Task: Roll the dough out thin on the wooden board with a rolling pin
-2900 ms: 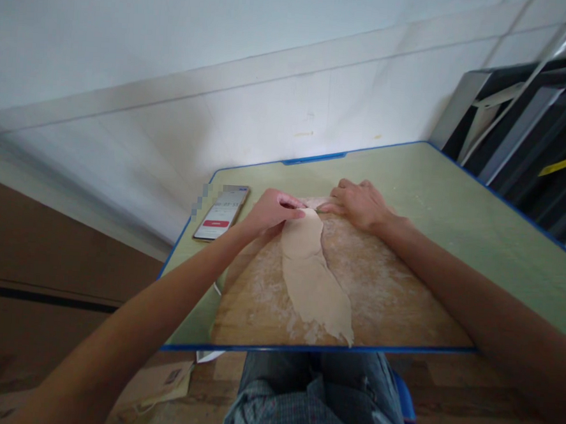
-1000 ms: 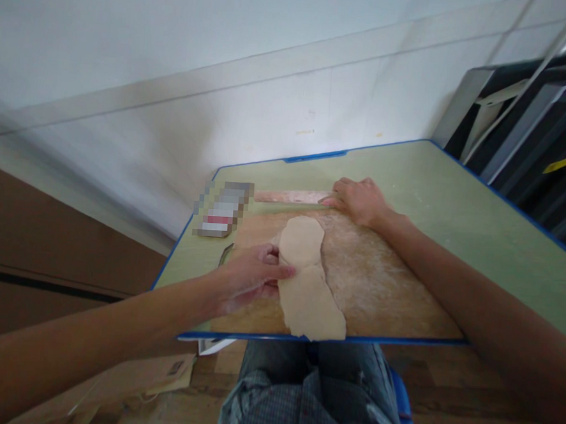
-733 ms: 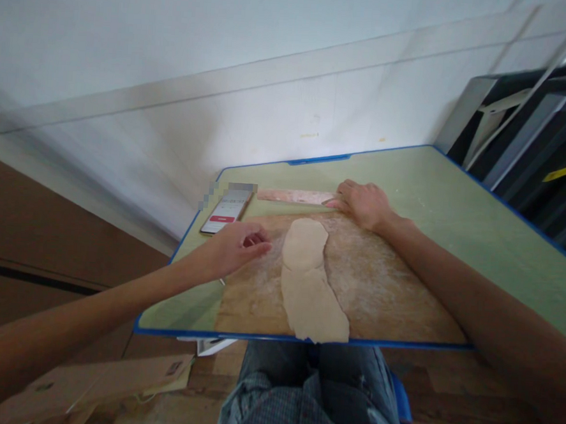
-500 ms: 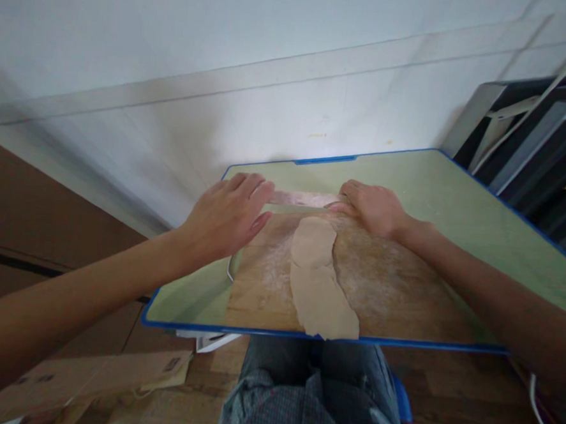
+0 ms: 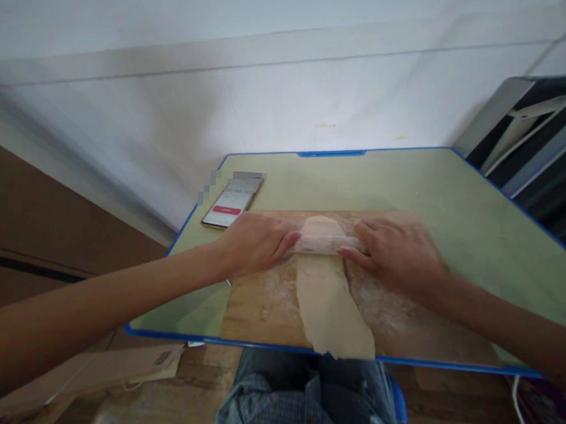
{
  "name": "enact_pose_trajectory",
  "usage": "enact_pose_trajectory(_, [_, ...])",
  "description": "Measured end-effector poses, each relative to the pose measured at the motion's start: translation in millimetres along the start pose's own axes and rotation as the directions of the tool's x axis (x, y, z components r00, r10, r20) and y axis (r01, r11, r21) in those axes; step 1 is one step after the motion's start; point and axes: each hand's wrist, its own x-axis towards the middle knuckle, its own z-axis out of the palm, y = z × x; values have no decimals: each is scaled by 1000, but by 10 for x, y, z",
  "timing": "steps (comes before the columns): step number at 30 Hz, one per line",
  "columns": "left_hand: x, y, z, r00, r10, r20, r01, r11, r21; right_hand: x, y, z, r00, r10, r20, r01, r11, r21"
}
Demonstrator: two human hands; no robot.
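A flour-dusted rolling pin (image 5: 323, 244) lies across the upper part of a long, flat sheet of dough (image 5: 332, 304). My left hand (image 5: 258, 244) is closed round the pin's left end, thumb toward the dough. At the other end my right hand (image 5: 395, 252), a little blurred, grips the pin with its thumb along the near side. Beneath the dough is a floury wooden board (image 5: 258, 303). The dough's near end reaches over the front edge of the table.
The board rests on a pale green folding table (image 5: 475, 211) with a blue rim. A phone (image 5: 233, 199) showing a timer lies beyond my left hand. A white wall (image 5: 270, 109) stands behind, and dark flat items (image 5: 555, 145) lean at the right.
Both hands have brought the rolling pin nearer, from above the board's far edge down onto the dough. The phone, hidden before behind my left hand, now shows.
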Motion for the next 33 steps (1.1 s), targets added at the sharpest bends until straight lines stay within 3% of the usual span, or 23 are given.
enact_pose_trajectory(7, [27,-64,63,998,4,62,-2,999,-40,100,78,49,993,-100,-58,106,987,119])
enact_pose_trajectory(12, [114,-121,61,998,41,-40,-43,997,-65,200,166,135,970,-166,-177,192,972,139])
enact_pose_trajectory(18, [328,-284,100,998,63,-19,-65,976,-209,416,287,194,970,-224,-97,244,914,325])
enact_pose_trajectory(25, [529,-407,141,998,62,-33,-68,976,-206,633,349,229,981,-173,-92,195,913,359])
enact_pose_trajectory(29, [639,-433,123,998,-26,-58,18,991,-135,734,368,235,995,-98,-10,93,910,404])
enact_pose_trajectory(33, [682,-453,127,987,-96,-127,83,991,-101,795,391,234,997,-71,-4,68,924,376])
